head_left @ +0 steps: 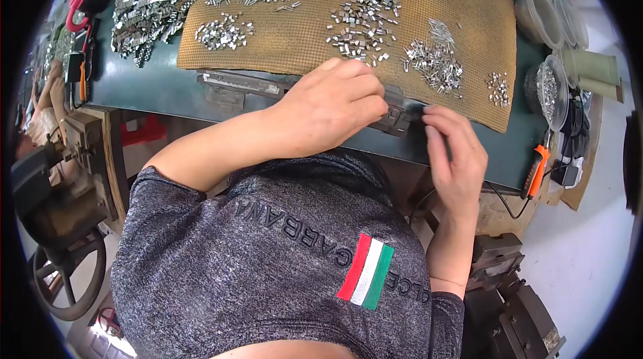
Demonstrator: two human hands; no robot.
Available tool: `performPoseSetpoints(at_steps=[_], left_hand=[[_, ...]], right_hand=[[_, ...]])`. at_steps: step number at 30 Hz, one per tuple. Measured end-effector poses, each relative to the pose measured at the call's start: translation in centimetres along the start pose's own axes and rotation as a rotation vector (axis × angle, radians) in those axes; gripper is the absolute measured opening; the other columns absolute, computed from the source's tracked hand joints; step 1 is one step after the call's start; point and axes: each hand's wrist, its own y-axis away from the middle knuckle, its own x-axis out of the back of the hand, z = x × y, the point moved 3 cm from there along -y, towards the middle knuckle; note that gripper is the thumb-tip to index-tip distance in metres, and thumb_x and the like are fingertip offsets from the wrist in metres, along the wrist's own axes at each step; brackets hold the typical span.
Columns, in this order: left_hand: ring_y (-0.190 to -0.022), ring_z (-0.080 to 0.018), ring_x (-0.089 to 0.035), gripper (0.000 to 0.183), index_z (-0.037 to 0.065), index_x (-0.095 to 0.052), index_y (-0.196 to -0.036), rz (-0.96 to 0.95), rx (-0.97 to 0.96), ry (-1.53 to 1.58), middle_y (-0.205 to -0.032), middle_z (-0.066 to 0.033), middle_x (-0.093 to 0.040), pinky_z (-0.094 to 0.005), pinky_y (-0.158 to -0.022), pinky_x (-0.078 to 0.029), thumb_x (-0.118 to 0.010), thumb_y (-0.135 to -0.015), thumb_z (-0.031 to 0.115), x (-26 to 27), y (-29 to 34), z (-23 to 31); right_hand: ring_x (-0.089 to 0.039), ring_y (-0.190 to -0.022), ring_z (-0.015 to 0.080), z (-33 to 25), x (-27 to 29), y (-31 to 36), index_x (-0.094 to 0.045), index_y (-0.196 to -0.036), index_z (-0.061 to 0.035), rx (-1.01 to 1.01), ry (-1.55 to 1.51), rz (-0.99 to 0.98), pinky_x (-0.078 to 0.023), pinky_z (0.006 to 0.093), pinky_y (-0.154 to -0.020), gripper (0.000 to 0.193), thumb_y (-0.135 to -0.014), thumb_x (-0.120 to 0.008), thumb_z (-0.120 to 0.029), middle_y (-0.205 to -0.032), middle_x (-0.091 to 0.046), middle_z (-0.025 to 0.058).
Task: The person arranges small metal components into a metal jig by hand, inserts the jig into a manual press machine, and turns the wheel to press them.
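A long dark metal jig [241, 84] lies along the near edge of the green table. Over its middle, my left hand [331, 108] is closed, with fingers curled down and pressed together. Whatever its fingertips grip is hidden beneath the knuckles. Beside the blocky right end of the jig [395, 121] is my right hand [459, 151], its fingers stretched forward and a small gap between thumb and forefinger. No held part shows in it. Beyond the hands, small shiny metal links [365, 21] and short metal pins [435, 67] lie in loose piles on a tan textured mat [301, 44].
A heap of linked metal bands [154, 4] lies at the far left. Clear plastic tubs [539, 17] line the right edge, near an orange-handled tool [536, 171]. A machine with a handwheel [70, 272] stands at left; dark metal machinery [512, 292] is at lower right.
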Motion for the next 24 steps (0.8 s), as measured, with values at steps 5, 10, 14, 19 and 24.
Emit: performPoseSetpoints(at_steps=[5, 10, 14, 19, 24], left_hand=[[-0.103, -0.0276, -0.062, 0.02, 0.006, -0.066, -0.099, -0.014, 0.003, 0.047, -0.102, -0.0058, -0.065, -0.0383, -0.085, -0.048, -0.076, -0.082, 0.01, 0.1, -0.2, -0.3], [-0.1, -0.029, -0.061, 0.021, 0.006, -0.066, -0.1, -0.025, 0.116, 0.06, -0.099, -0.0073, -0.064, -0.0405, -0.085, -0.047, -0.077, -0.081, 0.008, 0.1, -1.2, 0.5], [-0.097, -0.027, -0.059, 0.027, 0.007, -0.065, -0.102, -0.029, 0.079, -0.008, -0.097, -0.0062, -0.06, -0.0395, -0.081, -0.045, -0.078, -0.079, 0.008, 0.0, -1.8, 1.0], [-0.099, -0.0273, -0.059, 0.027, 0.007, -0.065, -0.105, -0.022, 0.062, 0.006, -0.099, -0.0062, -0.061, -0.0397, -0.082, -0.045, -0.077, -0.08, 0.008, 0.0, -1.6, 1.0], [-0.099, -0.0273, -0.059, 0.028, 0.007, -0.066, -0.106, -0.017, 0.076, 0.009, -0.1, -0.0061, -0.061, -0.0399, -0.084, -0.045, -0.077, -0.081, 0.008, -0.3, -2.0, 0.9]], right_hand=[[-0.071, -0.097, 0.0265, 3.1, 3.6, 1.7, -0.069, -0.105, 0.003, -0.136, 0.035, 0.142, -0.054, 0.0337, -0.089, 0.013, -0.092, -0.065, 0.005, -0.108, -0.072, 0.0157], [-0.065, -0.084, 0.0116, 7.0, 6.5, 3.3, -0.069, -0.108, 0.0024, -0.467, -0.16, 0.361, -0.053, 0.025, -0.077, 0.012, -0.099, -0.062, 0.0, -0.104, -0.069, 0.0069], [-0.062, -0.075, 0.01, 8.9, 7.5, 2.1, -0.069, -0.107, 0.0002, -0.482, -0.066, 0.342, -0.05, 0.0239, -0.069, 0.011, -0.097, -0.066, -0.005, -0.094, -0.065, 0.0048], [-0.064, -0.071, 0.0155, 9.1, 7.1, 1.2, -0.071, -0.104, -0.0048, -0.413, 0.179, 0.337, -0.051, 0.0287, -0.067, 0.01, -0.095, -0.068, -0.008, -0.09, -0.066, 0.0056], [-0.067, -0.071, 0.0233, 8.8, 6.8, -0.2, -0.07, -0.099, -0.0065, -0.355, 0.423, 0.333, -0.053, 0.0338, -0.067, 0.006, -0.094, -0.069, -0.01, -0.087, -0.067, 0.006]])
